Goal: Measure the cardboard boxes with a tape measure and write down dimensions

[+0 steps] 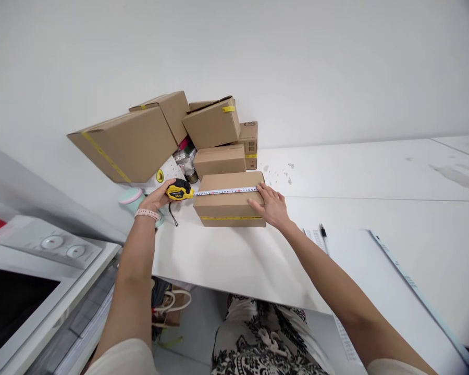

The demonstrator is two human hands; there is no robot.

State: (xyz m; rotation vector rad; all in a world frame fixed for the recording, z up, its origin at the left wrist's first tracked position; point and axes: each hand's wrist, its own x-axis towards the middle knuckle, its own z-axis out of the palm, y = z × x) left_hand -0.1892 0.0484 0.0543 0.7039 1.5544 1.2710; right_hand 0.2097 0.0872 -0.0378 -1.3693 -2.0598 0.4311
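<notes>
A closed cardboard box (230,208) with a strip of yellow tape along its front lies on the white table. My left hand (160,195) is wrapped round a yellow and black tape measure (179,190), just left of the box. Its white blade (224,191) is drawn out across the box top, from the left edge to the right. At the box's right edge my right hand (271,205) presses the blade's end down, thumb and fingers over the corner; the very tip is hidden. A black wrist strap (173,214) hangs from the tape measure.
Several cardboard boxes (135,138) are stacked behind, against the wall. A mint cup with a pink lid (131,196) stands by my left wrist. A pen (323,230) and papers (315,238) lie right, near a large white board (375,281). A white microwave (35,265) is at lower left.
</notes>
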